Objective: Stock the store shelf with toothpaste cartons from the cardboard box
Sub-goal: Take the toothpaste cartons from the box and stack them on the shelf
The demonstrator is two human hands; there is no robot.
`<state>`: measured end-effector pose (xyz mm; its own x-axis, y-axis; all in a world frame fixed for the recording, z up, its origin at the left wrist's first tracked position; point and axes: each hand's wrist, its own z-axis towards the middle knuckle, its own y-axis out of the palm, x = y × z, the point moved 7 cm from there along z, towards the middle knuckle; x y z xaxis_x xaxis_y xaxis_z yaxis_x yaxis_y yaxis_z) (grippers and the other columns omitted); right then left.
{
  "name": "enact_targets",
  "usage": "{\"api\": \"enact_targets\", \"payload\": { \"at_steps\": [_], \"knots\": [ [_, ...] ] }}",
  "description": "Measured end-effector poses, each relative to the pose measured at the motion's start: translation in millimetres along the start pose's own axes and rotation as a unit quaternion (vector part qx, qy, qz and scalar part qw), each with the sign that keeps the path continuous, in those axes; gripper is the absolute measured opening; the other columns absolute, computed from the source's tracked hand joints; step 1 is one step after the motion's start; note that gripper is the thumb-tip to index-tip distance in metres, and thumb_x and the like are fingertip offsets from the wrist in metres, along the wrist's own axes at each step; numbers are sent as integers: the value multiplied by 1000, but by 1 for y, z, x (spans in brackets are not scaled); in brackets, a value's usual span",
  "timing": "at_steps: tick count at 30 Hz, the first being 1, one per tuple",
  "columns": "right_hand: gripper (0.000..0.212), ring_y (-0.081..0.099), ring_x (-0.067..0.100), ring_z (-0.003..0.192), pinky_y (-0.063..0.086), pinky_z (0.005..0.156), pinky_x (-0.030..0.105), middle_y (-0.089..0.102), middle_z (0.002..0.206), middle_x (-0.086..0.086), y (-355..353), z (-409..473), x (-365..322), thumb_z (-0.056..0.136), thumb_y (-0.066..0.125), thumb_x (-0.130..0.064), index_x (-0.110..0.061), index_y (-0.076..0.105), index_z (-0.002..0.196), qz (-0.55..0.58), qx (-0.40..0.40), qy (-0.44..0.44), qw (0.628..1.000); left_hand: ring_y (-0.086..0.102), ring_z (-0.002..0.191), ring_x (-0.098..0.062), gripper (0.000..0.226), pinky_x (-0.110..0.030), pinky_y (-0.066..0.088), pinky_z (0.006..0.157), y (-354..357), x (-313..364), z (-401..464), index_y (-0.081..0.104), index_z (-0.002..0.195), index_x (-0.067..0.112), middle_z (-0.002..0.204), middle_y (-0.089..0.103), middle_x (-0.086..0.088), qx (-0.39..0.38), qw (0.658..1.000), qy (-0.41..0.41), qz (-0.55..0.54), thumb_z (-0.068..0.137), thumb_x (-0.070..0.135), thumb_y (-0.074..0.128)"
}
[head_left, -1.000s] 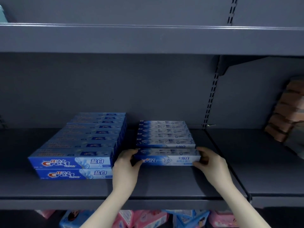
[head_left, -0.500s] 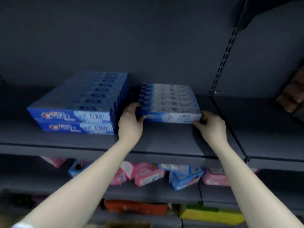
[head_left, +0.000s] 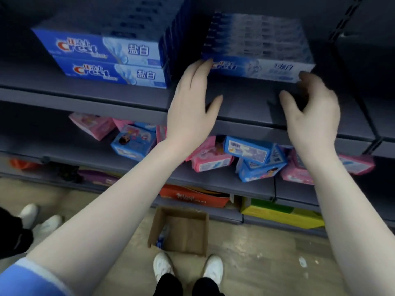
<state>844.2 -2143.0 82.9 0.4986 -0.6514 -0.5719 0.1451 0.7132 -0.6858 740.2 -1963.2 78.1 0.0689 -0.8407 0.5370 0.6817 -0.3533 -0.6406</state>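
A row of pale blue-and-white toothpaste cartons point(head_left: 259, 69) lies on the grey shelf point(head_left: 241, 103), beside a two-high stack of darker blue Crest cartons point(head_left: 111, 60). My left hand point(head_left: 192, 107) is flat with straight fingers, its fingertips at the left end of the front pale carton. My right hand point(head_left: 314, 112) hovers in front of that carton's right end, fingers loosely curled and holding nothing. On the floor below stands the open cardboard box point(head_left: 179, 231), with one blue carton point(head_left: 161, 238) lying against its left wall.
Pink and blue soft packs point(head_left: 252, 154) lie jumbled on the shelf below. Orange point(head_left: 192, 197) and yellow-green boxes point(head_left: 280, 214) sit on the bottom shelf. My white shoes point(head_left: 188, 268) stand just behind the box. Another person's white shoes point(head_left: 38, 218) are at the left.
Both hands have let go of the front pale carton and drawn back from its ends. The view has tilted down, bringing the lower shelves, floor and cardboard box into sight.
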Motion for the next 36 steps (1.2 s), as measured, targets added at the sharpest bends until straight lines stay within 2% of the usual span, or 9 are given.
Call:
{"api": "enact_targets", "payload": {
  "at_steps": [8,11,14,18,21,24,27,31,36],
  "knots": [
    [38,48,31,119,28,101,21,57,125,16,9,-55,-19,94,49,-22,-1,53,125,-12,80,-84,993,27,136,-32,48,-23,16,115,-11,-9,-57,44,132,-4,142,38,-24,42,995,87,-25,88,8,59],
    [33,38,30,128,23,111,27,50,132,21,18,-91,-25,94,51,-13,4,53,123,-9,125,-132,983,26,136,-32,49,-23,15,116,-4,-27,-87,42,132,1,142,38,-25,27,993,106,-39,88,8,61],
    [32,37,31,127,29,110,37,46,132,24,40,-133,-25,93,52,-6,4,51,123,6,124,-159,979,27,137,-31,50,-24,17,116,8,-52,-124,40,133,5,143,36,-21,-5,994,98,-53,88,9,61],
    [33,40,28,125,30,108,33,48,132,21,96,-187,-9,94,51,-13,-3,48,126,-1,37,-126,991,25,140,-26,52,-25,17,117,33,-97,-179,40,136,6,145,37,-18,-86,994,61,-36,89,14,61],
    [38,40,24,125,30,106,31,50,133,17,147,-225,11,93,50,-18,-4,50,128,-8,-54,-63,996,22,141,-21,52,-19,15,114,55,-138,-221,37,138,12,148,34,-13,-146,989,6,-7,91,21,56],
    [41,40,20,126,28,106,28,50,136,11,198,-265,37,93,47,-26,-9,50,130,-12,-134,5,991,25,140,-22,52,-24,20,112,81,-177,-264,41,137,10,148,35,-13,-191,981,-30,21,89,21,57],
    [41,41,20,127,24,106,24,50,136,7,249,-300,65,93,48,-25,-11,49,132,-15,-195,54,979,29,139,-24,54,-28,25,108,112,-218,-304,43,137,8,147,37,-12,-232,968,-87,49,87,18,63],
    [40,45,25,125,30,105,31,51,133,9,326,-344,110,94,49,-22,-9,49,131,-26,-272,79,959,31,139,-30,59,-35,31,108,166,-270,-359,40,139,5,147,36,-15,-284,947,-126,75,85,17,63],
    [44,40,28,128,30,107,37,46,138,11,424,-405,174,95,47,-27,-10,45,134,-70,-392,95,912,20,142,-29,67,-34,17,116,241,-334,-444,28,145,5,150,29,-16,-403,892,-150,136,89,25,58]
  ]
}}
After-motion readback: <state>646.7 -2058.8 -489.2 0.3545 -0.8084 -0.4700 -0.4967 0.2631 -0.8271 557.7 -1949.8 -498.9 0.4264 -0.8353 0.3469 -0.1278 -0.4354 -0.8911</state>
